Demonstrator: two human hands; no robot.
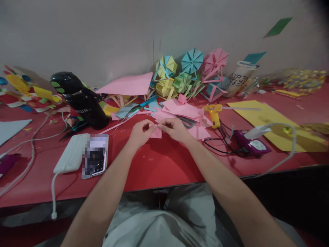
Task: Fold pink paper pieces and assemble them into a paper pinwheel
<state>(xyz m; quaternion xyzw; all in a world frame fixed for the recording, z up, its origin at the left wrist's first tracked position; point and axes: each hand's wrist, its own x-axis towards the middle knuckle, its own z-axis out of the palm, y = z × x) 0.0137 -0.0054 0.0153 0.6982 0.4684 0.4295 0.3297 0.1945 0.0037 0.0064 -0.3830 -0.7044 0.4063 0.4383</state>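
From the head camera: a person's left hand (141, 134) and right hand (175, 130) meet above a red counter (159, 171), both pinching a small pink paper (156, 134) between thumbs and fingers. Beyond lie loose pink sheets (180, 109); a yellow glue gun (214, 115) sits rightward, a phone (102, 151) leftward.

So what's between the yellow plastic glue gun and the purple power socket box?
In the head view, mainly loops of thin black cable lie on the red tabletop between the glue gun and the socket box.
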